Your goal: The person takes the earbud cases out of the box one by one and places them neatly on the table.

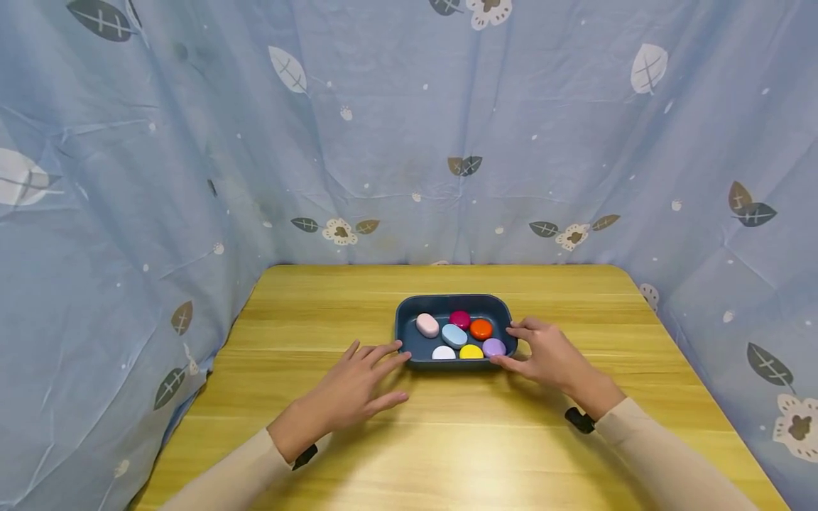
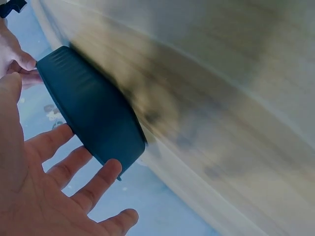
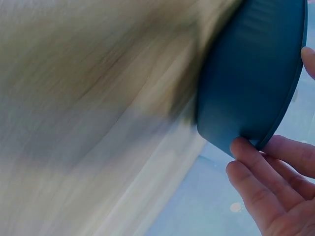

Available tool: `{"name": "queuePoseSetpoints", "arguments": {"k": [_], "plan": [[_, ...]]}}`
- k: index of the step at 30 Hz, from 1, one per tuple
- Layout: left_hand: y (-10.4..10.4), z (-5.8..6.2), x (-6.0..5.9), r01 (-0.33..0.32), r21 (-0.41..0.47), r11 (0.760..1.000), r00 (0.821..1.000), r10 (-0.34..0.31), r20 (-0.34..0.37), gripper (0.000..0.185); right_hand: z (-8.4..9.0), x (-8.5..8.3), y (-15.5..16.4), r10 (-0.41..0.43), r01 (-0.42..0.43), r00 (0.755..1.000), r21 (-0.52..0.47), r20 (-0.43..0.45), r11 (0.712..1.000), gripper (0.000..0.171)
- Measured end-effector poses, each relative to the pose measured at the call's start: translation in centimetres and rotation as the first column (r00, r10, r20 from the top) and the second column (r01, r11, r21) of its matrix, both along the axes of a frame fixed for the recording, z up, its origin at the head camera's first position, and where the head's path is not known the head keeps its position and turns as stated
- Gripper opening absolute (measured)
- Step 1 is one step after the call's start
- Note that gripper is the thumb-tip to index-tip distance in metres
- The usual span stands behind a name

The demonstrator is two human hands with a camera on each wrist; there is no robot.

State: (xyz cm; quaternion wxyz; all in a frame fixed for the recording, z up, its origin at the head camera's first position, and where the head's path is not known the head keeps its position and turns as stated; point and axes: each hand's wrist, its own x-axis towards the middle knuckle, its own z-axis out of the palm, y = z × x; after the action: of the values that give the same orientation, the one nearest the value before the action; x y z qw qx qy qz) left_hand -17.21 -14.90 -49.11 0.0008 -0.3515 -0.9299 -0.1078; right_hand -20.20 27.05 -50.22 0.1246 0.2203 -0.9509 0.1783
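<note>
**Step in hand: taking hold of the tray from both sides**

I am bringing both hands in on the dark blue tray (image 1: 409, 312), which is sitting flat on the wooden surface (image 1: 447, 454), between the two sets of fingers.

- **Right hand** (image 1: 548, 356): its fingers (image 3: 256, 169) are resting against the tray's right end. The right wrist view is showing fingertips touching the rim at the near corner, only slightly bent. The thumb is lying along the near edge in the head view. I judge this a light contact, not yet a firm hold.
- **Left hand** (image 1: 353, 387): its fingers (image 2: 98, 184) are spread wide and nearly straight. The left wrist view is showing one fingertip at the tray's near-left corner wall, touching or just beside it; I cannot tell which.
- **Contents**: seven smooth pebble-shaped pieces are lying loose inside, just beyond the fingertips: pink (image 1: 427, 325), magenta (image 1: 459, 319), orange (image 1: 481, 328), light blue (image 1: 454, 335), white (image 1: 444, 353), yellow (image 1: 471, 352), purple (image 1: 493, 347).

**What the next move calls for, as I judge it:** the left fingers need to settle on the left wall opposite the right hand, with even pressure from both sides. The tray should stay level, since the pieces are loose and look likely to slide.
</note>
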Motion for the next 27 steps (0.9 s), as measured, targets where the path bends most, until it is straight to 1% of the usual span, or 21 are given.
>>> {"name": "queuePoseSetpoints", "arguments": {"k": [4,9,12,15,20,24,27], "plan": [[-0.5,-0.1,0.4,0.001,0.009,1.0,1.0,-0.001,-0.007,0.071,0.0,0.1,-0.3,0.019,-0.019,1.0,0.01,-0.004,1.0,0.072],[-0.5,0.0,0.4,0.001,0.019,1.0,1.0,-0.001,-0.024,0.07,0.3,-0.1,-0.1,0.032,-0.032,0.999,0.018,0.015,0.999,0.075],[-0.4,0.0,0.4,0.005,0.021,1.0,1.0,-0.005,-0.016,0.069,0.5,-0.3,0.2,0.028,-0.03,0.998,0.036,0.05,0.999,0.085],[-0.4,0.2,0.3,0.005,0.024,1.0,1.0,-0.005,-0.001,0.069,0.8,-0.8,0.4,0.018,-0.025,0.995,0.066,0.095,0.998,0.1],[-0.3,0.5,0.1,-0.004,0.02,1.0,1.0,0.003,0.009,0.066,1.2,-2.0,0.9,0.006,-0.031,0.983,0.131,0.183,0.991,0.123],[-0.2,0.7,-0.3,0.0,0.014,1.0,1.0,0.0,0.003,0.065,1.4,-3.1,1.2,0.012,-0.053,0.965,0.149,0.263,0.988,0.135],[0.1,1.2,-0.7,-0.01,0.02,1.0,1.0,0.009,0.016,0.066,1.3,-3.7,1.4,0.023,-0.072,0.952,0.152,0.304,0.986,0.138]]}}
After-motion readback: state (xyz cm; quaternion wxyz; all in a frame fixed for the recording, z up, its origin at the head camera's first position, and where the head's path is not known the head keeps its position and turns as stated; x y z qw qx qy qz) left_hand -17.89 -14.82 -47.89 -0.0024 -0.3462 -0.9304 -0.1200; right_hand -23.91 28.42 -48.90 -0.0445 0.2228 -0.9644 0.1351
